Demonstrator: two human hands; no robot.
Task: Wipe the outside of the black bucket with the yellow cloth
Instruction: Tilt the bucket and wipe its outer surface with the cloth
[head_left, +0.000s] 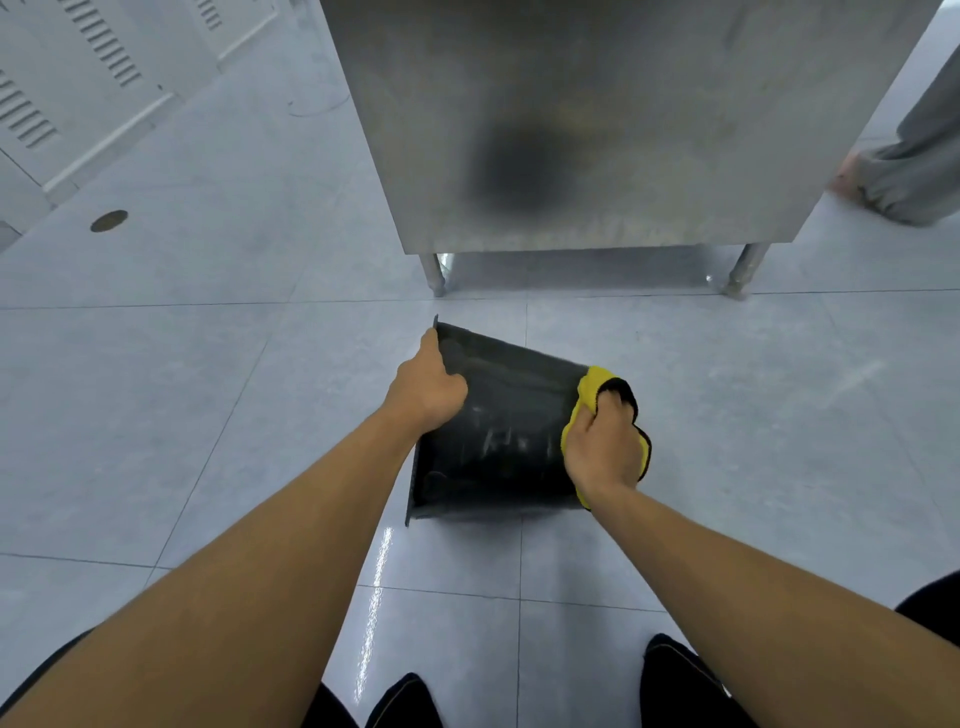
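Black bucket (498, 431): lying on its side on the grey tiled floor (208, 395), rim end toward the left, base end toward the right, just in front of the legs of a stainless steel cabinet (597, 130); its dark wall shows pale smears. Left hand (428, 387): closed on the bucket's rim at the upper left, index finger stretched along the rim edge, the rest curled against the wall. Right hand (605, 447): clenched round the yellow cloth (587, 395), pressing it against the base end of the bucket. Yellow cloth: bunched, black-edged, wrapped over the bucket's right end and showing above and below the fist. Floor drain cover (109, 221): round, dark, set in the floor well to the left. White louvred panels (78, 67): along the upper left edge. Second person's grey trouser leg (914, 156): at the upper right edge, beside the cabinet. Wearer's dark trousers (675, 680): along the bottom edge.
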